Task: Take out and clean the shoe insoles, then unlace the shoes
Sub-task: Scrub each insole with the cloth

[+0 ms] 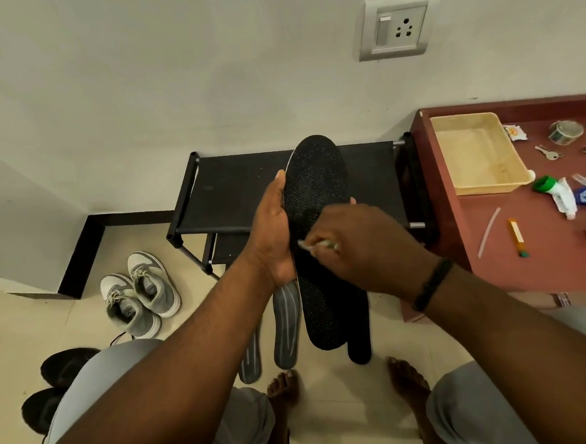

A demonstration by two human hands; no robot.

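1. No brand or writing is legible on the insoles, the shoes or the table items.
2. The left hand (273,230) grips a black insole (319,220) by its left edge, holding it upright, toe end up.
3. The right hand (358,245) pinches a small brush (315,246), bristles against the insole's middle.
4. 2 grey insoles (284,328) and 1 black insole (358,327) lie on the floor below; grey shoes (140,296) sit to the left.

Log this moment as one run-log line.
step: brushing insole | left hand: holds black insole | right hand: grips small brush | gray sneakers: laced
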